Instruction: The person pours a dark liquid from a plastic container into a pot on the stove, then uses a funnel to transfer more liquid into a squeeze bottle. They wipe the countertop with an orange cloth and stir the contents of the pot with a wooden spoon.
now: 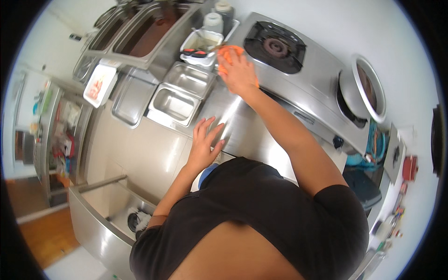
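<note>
My right hand [239,72] presses an orange cloth [235,52] against the left end of a stainless steel gas stove [322,75], beside its burner [274,47]. Part of the cloth is hidden under my fingers. Just left of it stands a white plastic tub [198,43] holding utensils, one with a black and red handle [194,53]. My left hand [204,142] holds nothing, its fingers spread near the front edge of the steel counter [241,119]. Two small steel pans [176,104] sit on the counter beyond it.
Deep steel pans with brown contents [150,36] stand at the back left, near two squeeze bottles [213,22]. A large metal pot [364,87] sits on the stove's right end. A steel tray [133,98] and a white container [100,85] stick out at the left.
</note>
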`<state>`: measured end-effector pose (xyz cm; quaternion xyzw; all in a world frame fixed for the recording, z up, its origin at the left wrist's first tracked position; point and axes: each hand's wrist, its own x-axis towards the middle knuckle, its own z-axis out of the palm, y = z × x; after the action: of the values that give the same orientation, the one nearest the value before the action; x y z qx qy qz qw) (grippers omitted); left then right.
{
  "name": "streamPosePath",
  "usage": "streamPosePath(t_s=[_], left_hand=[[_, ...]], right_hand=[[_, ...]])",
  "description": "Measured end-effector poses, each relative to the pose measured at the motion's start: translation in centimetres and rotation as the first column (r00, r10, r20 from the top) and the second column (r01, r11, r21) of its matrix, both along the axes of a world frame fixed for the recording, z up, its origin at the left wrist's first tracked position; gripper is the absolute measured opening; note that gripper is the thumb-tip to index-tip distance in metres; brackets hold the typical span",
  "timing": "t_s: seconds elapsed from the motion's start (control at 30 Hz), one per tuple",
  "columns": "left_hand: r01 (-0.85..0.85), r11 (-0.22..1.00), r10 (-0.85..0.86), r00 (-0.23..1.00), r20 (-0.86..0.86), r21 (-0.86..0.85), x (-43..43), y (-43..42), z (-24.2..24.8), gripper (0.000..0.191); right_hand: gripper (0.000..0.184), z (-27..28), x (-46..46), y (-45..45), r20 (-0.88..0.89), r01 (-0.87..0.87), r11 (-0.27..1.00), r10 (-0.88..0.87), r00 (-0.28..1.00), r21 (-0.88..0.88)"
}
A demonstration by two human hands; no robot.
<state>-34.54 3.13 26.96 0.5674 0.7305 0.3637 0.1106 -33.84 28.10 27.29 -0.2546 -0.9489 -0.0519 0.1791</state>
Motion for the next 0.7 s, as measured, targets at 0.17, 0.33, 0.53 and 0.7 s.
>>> streamPosePath(t_s=[0.17,0.33,0.53,0.7], left_hand=[[0.133,0.991,-0.134,0.990,-0.032,-0.013,0.5,2.9,1.0,0.046],[0.184,0.982,-0.185,0.982,-0.025,-0.048,1.9,4.2,0.4,0.046],[0.286,0.953,-0.285,0.958,0.030,-0.098,4.3,5.1,-0.2,0.045],[0.335,0.931,-0.345,0.937,-0.046,-0.146,5.5,6.4,0.2,0.044]], right_hand=[[0.053,0.0,3.8,0.6,0.070,0.087,0.994,-0.082,0.994,-0.064],[0.055,0.7,14.0,2.1,0.086,0.171,0.982,-0.164,0.983,-0.076],[0.053,0.4,22.9,3.4,0.133,0.338,0.941,-0.334,0.933,-0.007],[0.050,0.3,29.8,4.3,0.116,0.438,0.898,-0.440,0.891,0.046]])
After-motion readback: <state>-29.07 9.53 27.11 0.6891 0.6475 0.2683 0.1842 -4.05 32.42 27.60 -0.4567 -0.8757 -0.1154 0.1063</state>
